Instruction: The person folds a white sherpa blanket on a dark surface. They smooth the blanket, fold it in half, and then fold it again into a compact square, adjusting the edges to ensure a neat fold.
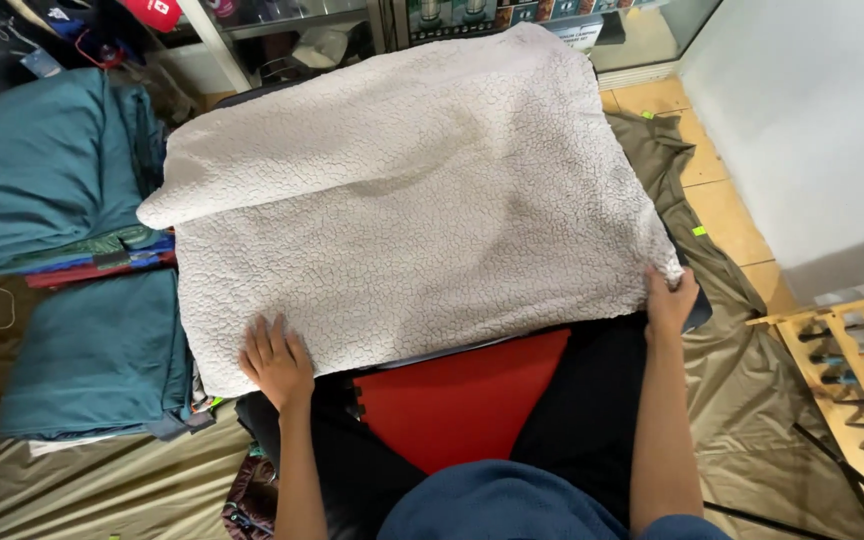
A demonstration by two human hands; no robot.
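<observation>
Left hand (277, 360): flat, fingers spread, palm pressing the near left corner of the fleece blanket (412, 200); grips nothing. Right hand (670, 300): fingers closed on the blanket's near right corner. Blanket: cream, nubby, lies ahead of both hands, long axis left to right, far left corner folded over. Beneath: red mat (462, 400), black mat (592, 400). Left: teal folded bedding (42, 170). Right: wooden rack (852, 370).
</observation>
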